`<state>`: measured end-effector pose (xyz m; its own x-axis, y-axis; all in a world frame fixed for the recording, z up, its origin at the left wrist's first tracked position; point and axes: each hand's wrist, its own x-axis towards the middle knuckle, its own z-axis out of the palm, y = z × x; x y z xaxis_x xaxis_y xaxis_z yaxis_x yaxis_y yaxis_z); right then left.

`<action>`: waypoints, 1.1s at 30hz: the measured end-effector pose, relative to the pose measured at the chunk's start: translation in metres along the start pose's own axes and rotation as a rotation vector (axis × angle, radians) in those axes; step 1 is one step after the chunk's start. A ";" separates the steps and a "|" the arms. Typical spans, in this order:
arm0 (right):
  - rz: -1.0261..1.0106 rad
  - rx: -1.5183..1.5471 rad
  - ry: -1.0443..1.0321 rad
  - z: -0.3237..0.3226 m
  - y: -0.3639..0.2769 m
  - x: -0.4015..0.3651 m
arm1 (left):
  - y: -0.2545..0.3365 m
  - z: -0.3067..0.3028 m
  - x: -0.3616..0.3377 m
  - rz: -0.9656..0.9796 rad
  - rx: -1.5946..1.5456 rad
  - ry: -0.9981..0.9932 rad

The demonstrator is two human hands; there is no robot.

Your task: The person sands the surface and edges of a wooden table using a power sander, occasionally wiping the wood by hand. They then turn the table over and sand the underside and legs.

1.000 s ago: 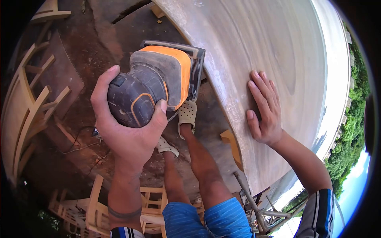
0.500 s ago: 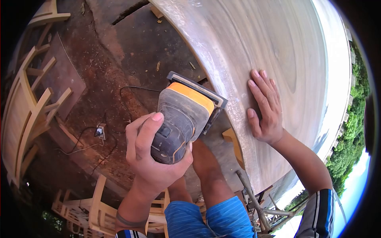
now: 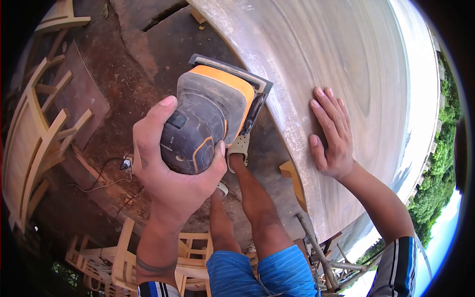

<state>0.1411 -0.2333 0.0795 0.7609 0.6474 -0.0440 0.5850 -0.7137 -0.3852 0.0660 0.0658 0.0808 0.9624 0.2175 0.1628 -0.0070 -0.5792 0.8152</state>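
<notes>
Two hands, one sander, one slab

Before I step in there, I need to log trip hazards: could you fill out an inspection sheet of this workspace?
Surface: broad slab, wood-grained, with whitish patches along its edge.
Job's things: sander near the slab's edge; contact unclear.
Clutter: wooden frames at the picture's left and bottom.
Grippers: bare hands; left hand grips the sander, right hand rests on the slab.
Cables: dark cable on the ground; sander's connection not visible.
Surroundings: greenery beyond the slab.
</notes>
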 end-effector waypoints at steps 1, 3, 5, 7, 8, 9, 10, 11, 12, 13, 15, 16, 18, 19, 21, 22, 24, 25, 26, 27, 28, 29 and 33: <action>0.002 0.001 -0.005 -0.001 0.000 0.000 | 0.002 0.001 -0.006 0.019 0.029 -0.008; 0.008 0.002 -0.011 -0.002 -0.001 0.001 | 0.004 0.004 -0.020 0.049 -0.037 -0.038; 0.013 0.004 -0.019 -0.002 -0.002 0.001 | 0.009 0.006 -0.028 0.081 -0.071 -0.054; 0.009 0.005 -0.019 -0.002 -0.002 0.001 | 0.008 0.007 -0.026 0.086 -0.073 -0.042; 0.008 0.005 -0.020 -0.002 -0.002 0.001 | 0.006 0.008 -0.025 0.087 -0.075 -0.037; 0.007 0.005 -0.018 -0.002 -0.002 0.001 | 0.007 0.006 -0.018 0.087 -0.047 -0.029; 0.008 0.007 -0.018 -0.002 -0.002 0.001 | 0.006 0.005 -0.011 0.092 -0.011 -0.001; 0.007 0.008 -0.016 -0.002 -0.002 0.001 | 0.004 0.003 -0.004 0.099 0.025 0.028; 0.006 0.008 -0.014 -0.002 -0.002 0.001 | 0.002 0.002 0.004 0.105 0.062 0.056; 0.004 0.008 -0.013 -0.003 -0.002 0.001 | 0.003 0.000 0.013 0.103 0.099 0.078; 0.004 0.010 -0.010 -0.002 -0.002 0.000 | -0.001 -0.001 0.025 0.014 0.072 0.120; 0.006 0.013 -0.008 -0.002 -0.002 0.000 | -0.003 -0.001 0.029 -0.030 0.059 0.142; 0.007 0.018 -0.003 -0.002 -0.001 0.001 | -0.005 -0.002 0.031 -0.032 0.063 0.135; 0.008 0.020 -0.001 -0.002 -0.002 0.001 | -0.005 -0.002 0.030 -0.033 0.061 0.123; 0.008 0.021 0.002 -0.002 -0.002 0.001 | -0.004 -0.002 0.024 -0.012 0.048 0.091; 0.008 0.020 0.002 -0.002 -0.001 0.001 | -0.002 -0.001 0.016 0.010 0.037 0.071; 0.007 0.025 0.005 -0.002 -0.001 0.001 | -0.001 0.005 -0.004 0.043 0.000 0.033; 0.006 0.030 0.008 -0.002 -0.001 0.001 | -0.003 0.009 -0.017 0.055 -0.025 0.015; 0.004 0.033 0.011 -0.002 -0.001 0.001 | -0.002 0.012 -0.029 0.067 -0.052 -0.002; -0.002 0.032 0.007 -0.002 -0.001 0.001 | 0.002 0.014 -0.039 0.068 -0.072 -0.014; -0.009 0.030 0.002 -0.002 0.000 0.001 | 0.008 0.017 -0.049 0.067 -0.093 -0.026; -0.016 0.027 -0.004 -0.003 0.001 0.001 | 0.012 0.021 -0.062 0.041 -0.135 -0.036; -0.010 0.076 0.019 -0.002 -0.006 0.026 | 0.025 0.027 -0.108 0.015 -0.183 -0.136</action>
<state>0.1580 -0.2124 0.0830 0.7605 0.6489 -0.0227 0.5702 -0.6842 -0.4547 -0.0309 0.0063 0.0685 0.9895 0.0946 0.1093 -0.0589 -0.4269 0.9024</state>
